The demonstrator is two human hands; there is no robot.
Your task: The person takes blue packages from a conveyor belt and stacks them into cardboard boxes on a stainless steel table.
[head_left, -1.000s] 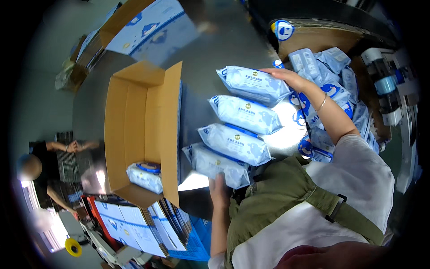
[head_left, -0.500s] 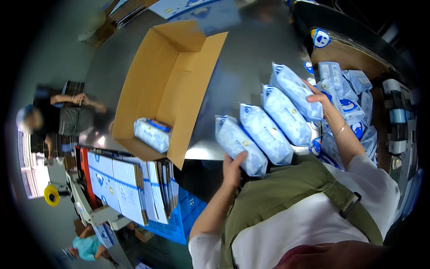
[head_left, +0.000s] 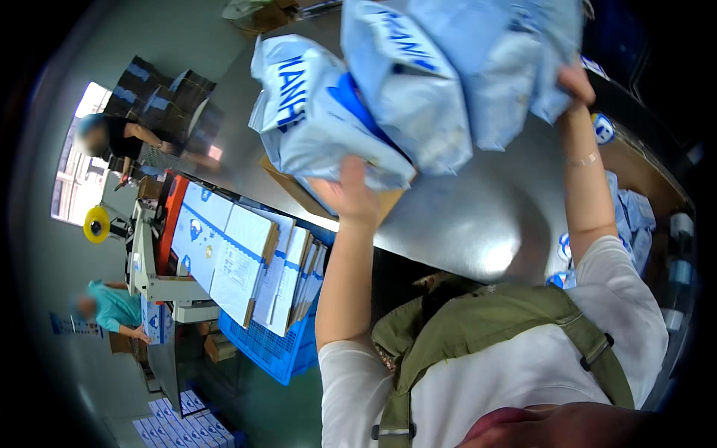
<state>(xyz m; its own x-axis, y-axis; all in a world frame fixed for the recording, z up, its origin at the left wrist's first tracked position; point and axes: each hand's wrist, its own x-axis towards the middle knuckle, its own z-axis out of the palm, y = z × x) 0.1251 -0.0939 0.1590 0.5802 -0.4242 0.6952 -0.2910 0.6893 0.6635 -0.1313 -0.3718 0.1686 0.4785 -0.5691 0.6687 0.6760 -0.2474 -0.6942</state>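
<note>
A row of several light-blue, soft plastic packs that look like wipes (head_left: 407, 93) is squeezed between my two hands, lifted above the metal table (head_left: 467, 224). My left hand (head_left: 349, 193) presses the near left pack, thumb on its face. At the other end of the row my right hand (head_left: 576, 88) grips the rightmost pack; its fingers are partly hidden. Beneath the packs stands an open cardboard box (head_left: 290, 185), of which only the lower edges show. The packs hide its inside.
Right of me, a carton holds more light-blue packs (head_left: 635, 213). Left of the table, folded printed cartons (head_left: 231, 257) stand on a blue plastic crate (head_left: 272, 358). Two co-workers, one in a turquoise top (head_left: 119, 306) and one in a dark top (head_left: 123, 138), are farther left.
Both hands have raised the row of packs from the table's near edge, moving it forward and left over the cardboard box. The view has shifted too.
</note>
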